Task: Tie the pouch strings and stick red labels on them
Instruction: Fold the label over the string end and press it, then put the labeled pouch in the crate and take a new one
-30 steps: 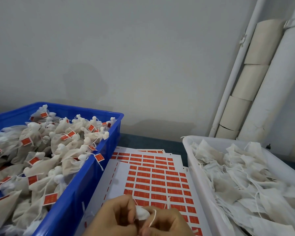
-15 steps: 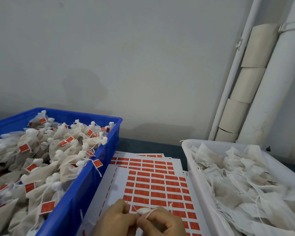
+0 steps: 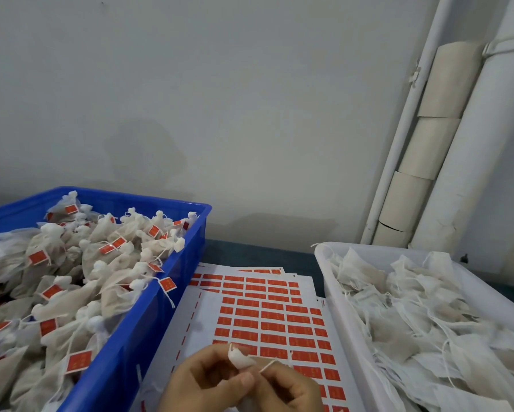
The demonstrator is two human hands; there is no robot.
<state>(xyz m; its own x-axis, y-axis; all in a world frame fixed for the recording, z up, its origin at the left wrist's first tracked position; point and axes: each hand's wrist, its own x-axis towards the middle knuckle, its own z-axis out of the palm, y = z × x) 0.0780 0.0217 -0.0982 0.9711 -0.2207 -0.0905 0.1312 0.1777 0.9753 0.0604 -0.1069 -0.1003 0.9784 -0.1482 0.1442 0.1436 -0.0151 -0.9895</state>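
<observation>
At the bottom middle, my left hand (image 3: 208,382) pinches the gathered white neck of a small pouch (image 3: 240,358), most of which is hidden behind my fingers. My right hand (image 3: 288,389) pinches the pouch's thin white string (image 3: 268,365), which runs up and left to the neck. Both hands hover over a white sheet of red labels (image 3: 267,322) lying on the table.
A blue crate (image 3: 148,331) at the left is heaped with tied pouches bearing red labels. A white bin (image 3: 339,295) at the right holds loose, untied pouches with trailing strings. White pipes and cardboard tubes (image 3: 428,144) stand against the wall behind it.
The view has tilted up a little, so the crates sit lower in frame. My hands have drawn slightly apart, and the string is now stretched between the pouch neck and my right fingers.
</observation>
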